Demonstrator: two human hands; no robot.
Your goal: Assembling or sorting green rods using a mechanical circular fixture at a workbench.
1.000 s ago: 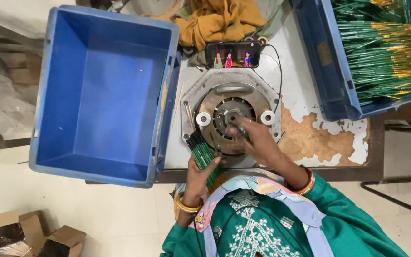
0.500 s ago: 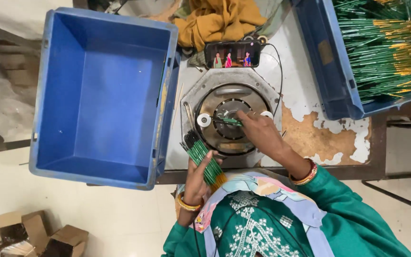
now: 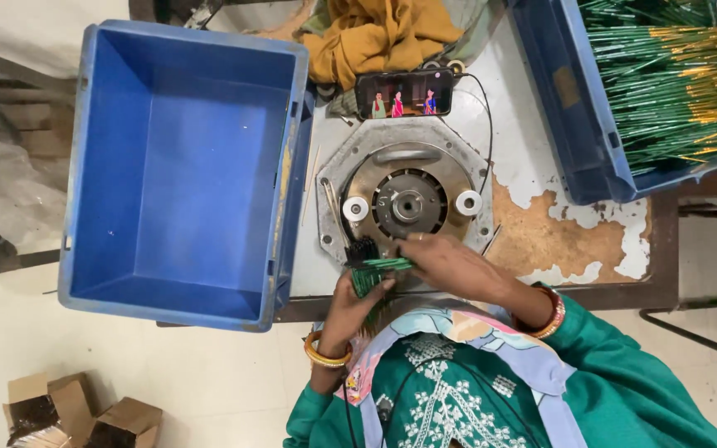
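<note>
Left hand (image 3: 357, 300): grip clamped on a bundle of green sticks (image 3: 367, 278)
Right hand (image 3: 450, 264): fingers pinch sticks from the bundle
Behind: round metal machine (image 3: 408, 203)

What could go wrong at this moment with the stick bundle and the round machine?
The left hand grips the bundle of green sticks at the table edge, so loose sticks might slip to the floor. The right hand pulls sticks close beside the round metal machine; fingers might get caught if it turns.
</note>
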